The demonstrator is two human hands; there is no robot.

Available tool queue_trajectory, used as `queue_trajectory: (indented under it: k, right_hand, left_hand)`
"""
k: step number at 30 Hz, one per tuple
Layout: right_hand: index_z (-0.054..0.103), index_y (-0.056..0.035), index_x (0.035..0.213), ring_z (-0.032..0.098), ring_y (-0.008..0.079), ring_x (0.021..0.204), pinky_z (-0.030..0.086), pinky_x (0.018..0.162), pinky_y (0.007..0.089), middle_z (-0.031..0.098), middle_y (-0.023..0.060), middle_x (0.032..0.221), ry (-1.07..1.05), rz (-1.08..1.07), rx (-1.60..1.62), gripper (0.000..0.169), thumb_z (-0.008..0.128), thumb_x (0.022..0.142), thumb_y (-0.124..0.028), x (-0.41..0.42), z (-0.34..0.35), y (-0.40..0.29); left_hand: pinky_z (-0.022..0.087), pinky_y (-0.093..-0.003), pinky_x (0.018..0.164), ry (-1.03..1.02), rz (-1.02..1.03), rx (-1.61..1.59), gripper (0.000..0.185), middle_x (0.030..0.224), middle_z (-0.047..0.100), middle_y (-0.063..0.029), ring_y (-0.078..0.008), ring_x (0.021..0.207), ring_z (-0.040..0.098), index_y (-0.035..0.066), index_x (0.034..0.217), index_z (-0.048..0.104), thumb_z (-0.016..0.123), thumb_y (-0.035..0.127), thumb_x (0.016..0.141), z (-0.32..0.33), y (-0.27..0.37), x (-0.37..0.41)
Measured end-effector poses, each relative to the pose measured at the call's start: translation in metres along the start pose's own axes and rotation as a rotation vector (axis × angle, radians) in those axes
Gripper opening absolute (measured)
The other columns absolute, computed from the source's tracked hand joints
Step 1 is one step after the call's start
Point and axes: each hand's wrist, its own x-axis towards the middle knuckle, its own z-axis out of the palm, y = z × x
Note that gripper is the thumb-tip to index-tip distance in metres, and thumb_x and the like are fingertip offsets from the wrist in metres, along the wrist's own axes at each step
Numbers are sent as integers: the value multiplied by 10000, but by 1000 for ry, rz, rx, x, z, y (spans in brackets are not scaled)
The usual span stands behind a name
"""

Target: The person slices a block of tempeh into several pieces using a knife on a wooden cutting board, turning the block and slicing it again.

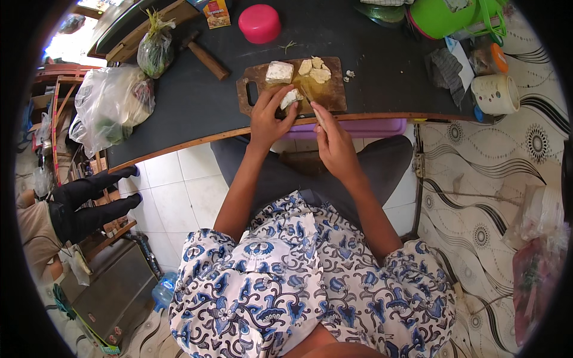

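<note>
My left hand (270, 117) holds a small whitish block, likely tempeh (291, 98), between thumb and fingers on the near edge of a worn wooden cutting board (331, 102). In my right hand (332, 145) is a knife (318, 115), gripped by its handle, its blade pointing away from me over the board beside the held piece. A larger whitish block (280, 72) lies at the board's upper middle. Several cut pale pieces (319, 73) are grouped at its upper right, and a few crumbs (349, 75) sit on the black table just off the board.
A hammer (207, 60), bagged greens (155, 53) and a full plastic bag (114, 100) lie left on the table. Behind stands a pink round container (259, 23). A grey cloth (446, 71) and white tub (496, 94) are right. Another person (80, 210) stands far left.
</note>
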Motion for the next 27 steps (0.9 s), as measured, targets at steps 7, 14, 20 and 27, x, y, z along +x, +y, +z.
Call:
queue_trajectory:
  k: [7, 14, 20, 27]
  right_hand:
    - [504, -42, 1537, 659, 450, 1217, 549, 966, 484, 637, 254, 1401, -32, 13, -20, 471, 503, 1067, -18, -3, 2, -18]
    - [498, -44, 1545, 677, 447, 1134, 546, 930, 494, 654, 245, 1331, 0, -15, -7, 474, 503, 1072, -22, -7, 14, -12]
    - [498, -50, 1548, 689, 451, 1065, 553, 868, 500, 662, 241, 1297, 28, -52, -23, 493, 514, 1058, 2, -8, 16, -9]
    - [501, -92, 1557, 697, 451, 988, 556, 810, 519, 675, 225, 1219, 68, -88, -75, 552, 544, 1018, 20, -4, 20, -5]
  left_hand:
    - [572, -397, 853, -4, 10, 19, 339, 1123, 736, -129, -306, 1011, 718, 44, 1224, 765, 818, 89, 892, 0, -2, 0]
    - [576, -386, 838, 28, 29, 4, 325, 1090, 748, -128, -302, 982, 726, 38, 1198, 770, 830, 77, 880, 2, -1, 0]
    - [585, -381, 859, 7, -31, -9, 305, 1099, 771, -143, -306, 998, 747, 32, 1184, 772, 832, 71, 888, -1, 1, -1]
    - [592, -379, 873, -12, -70, -21, 287, 1118, 781, -149, -310, 1025, 761, 35, 1184, 775, 826, 91, 907, -4, 2, 1]
